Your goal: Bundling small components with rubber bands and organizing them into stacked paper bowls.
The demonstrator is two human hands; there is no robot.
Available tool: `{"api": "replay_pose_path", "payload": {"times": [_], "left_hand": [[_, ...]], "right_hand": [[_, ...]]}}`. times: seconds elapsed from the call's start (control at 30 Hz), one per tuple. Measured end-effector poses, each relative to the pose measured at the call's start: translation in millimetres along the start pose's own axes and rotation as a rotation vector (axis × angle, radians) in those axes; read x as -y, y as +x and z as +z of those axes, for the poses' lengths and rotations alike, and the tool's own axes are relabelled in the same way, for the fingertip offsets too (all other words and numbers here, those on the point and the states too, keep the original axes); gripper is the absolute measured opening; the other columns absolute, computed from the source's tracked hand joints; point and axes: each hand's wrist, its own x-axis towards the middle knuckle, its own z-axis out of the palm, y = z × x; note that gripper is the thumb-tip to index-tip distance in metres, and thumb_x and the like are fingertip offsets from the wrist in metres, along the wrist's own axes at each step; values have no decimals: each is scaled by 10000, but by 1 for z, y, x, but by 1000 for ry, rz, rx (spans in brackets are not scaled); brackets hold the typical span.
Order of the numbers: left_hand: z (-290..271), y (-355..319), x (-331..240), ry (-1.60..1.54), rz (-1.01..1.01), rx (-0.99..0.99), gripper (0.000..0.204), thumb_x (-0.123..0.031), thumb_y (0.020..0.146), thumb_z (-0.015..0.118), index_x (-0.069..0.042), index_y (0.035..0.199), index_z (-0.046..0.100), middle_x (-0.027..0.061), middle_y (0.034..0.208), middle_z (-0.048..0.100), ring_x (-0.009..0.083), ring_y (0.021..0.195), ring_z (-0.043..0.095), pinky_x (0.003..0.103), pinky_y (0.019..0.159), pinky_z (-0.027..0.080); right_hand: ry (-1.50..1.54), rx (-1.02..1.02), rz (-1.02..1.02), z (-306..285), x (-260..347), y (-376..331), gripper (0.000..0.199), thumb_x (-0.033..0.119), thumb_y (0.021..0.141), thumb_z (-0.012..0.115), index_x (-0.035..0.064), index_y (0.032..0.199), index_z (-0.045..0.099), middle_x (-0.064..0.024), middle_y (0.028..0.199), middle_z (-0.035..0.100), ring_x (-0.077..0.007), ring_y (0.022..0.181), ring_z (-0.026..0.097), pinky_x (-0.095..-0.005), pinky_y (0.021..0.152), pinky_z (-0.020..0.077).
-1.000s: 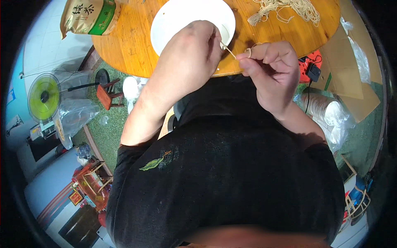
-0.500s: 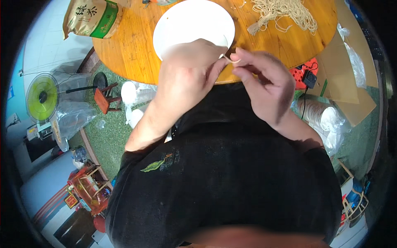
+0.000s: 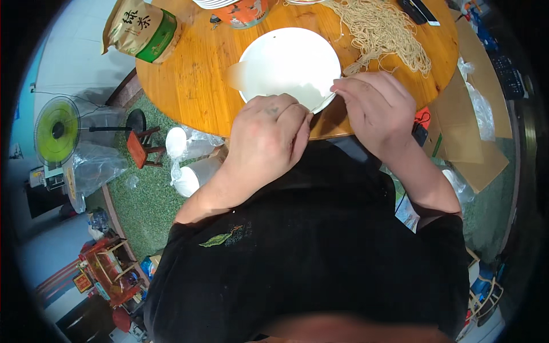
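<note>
White and round, a tub (image 3: pixel 294 54) is seen from above with its mouth toward the viewer, near the near edge of the wooden table (image 3: pixel 194 86). Since no long axis is offered by its circle, the telling line is the short stretch of near-right rim between the hands, running from lower left to upper right. The near rim is met by the left hand (image 3: pixel 273 132), the right rim by the right hand (image 3: pixel 382 111). The left grip is curled nearly closed; what lies inside it is masked by the back of the hand. The fingertips of the right grip are drawn close together at the rim, but whether cord is pinched there cannot be told. A loose skein of beige cord (image 3: pixel 389 37) is spread beyond the right hand, which is the nearer one. The tub's outer wall and base are hidden, and its left rim is partly lost in a pale blur. An orange printed vessel (image 3: pixel 243 16) is cut off at the top.
</note>
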Motion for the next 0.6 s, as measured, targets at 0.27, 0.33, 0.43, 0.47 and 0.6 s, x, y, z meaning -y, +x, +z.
{"api": "replay_pose_path", "payload": {"times": [0.27, 0.33, 0.43, 0.47, 0.6], "left_hand": [[-28, -6, 13, 18, -20, 182, 119, -33, 806, 746, -24, 912, 691, 135, 958, 735, 374, 933, 714, 486, 908, 554], [-37, -10, 29, 16, 29, 160, 128, -43, 790, 739, -26, 904, 684, 125, 932, 720, 363, 938, 714, 493, 956, 546], [-60, -18, 54, 103, 1, 196, 141, -52, 799, 729, -28, 932, 687, 125, 1051, 741, 339, 1136, 720, 531, 1135, 496], [-67, -19, 65, 150, -12, 183, 140, -52, 812, 728, -33, 945, 690, 127, 1106, 748, 333, 1198, 713, 539, 1166, 479], [-88, -13, 99, 138, 0, 224, 220, 11, 834, 755, -24, 1045, 702, 136, 1273, 732, 377, 1376, 645, 539, 1192, 461]], "right_hand": [[-260, -107, -102, -16, -51, 30, 113, 72, 862, 823, 99, 963, 781, -48, 889, 754, -264, 815, 747, -373, 715, 602], [-266, -147, -37, -24, -74, 36, 76, 108, 902, 829, 109, 955, 775, -48, 896, 744, -261, 794, 740, -361, 700, 596], [-360, -31, 53, -38, -97, 38, 101, 108, 909, 836, 91, 985, 771, -67, 908, 738, -271, 782, 734, -357, 696, 591], [-344, 13, 152, -39, -96, 36, 102, 90, 924, 830, 87, 1009, 774, -86, 902, 730, -275, 766, 727, -358, 688, 585], [-202, 65, 128, -29, -98, 19, 86, 88, 936, 821, 68, 1004, 773, -90, 885, 726, -265, 734, 720, -364, 671, 582]]}}
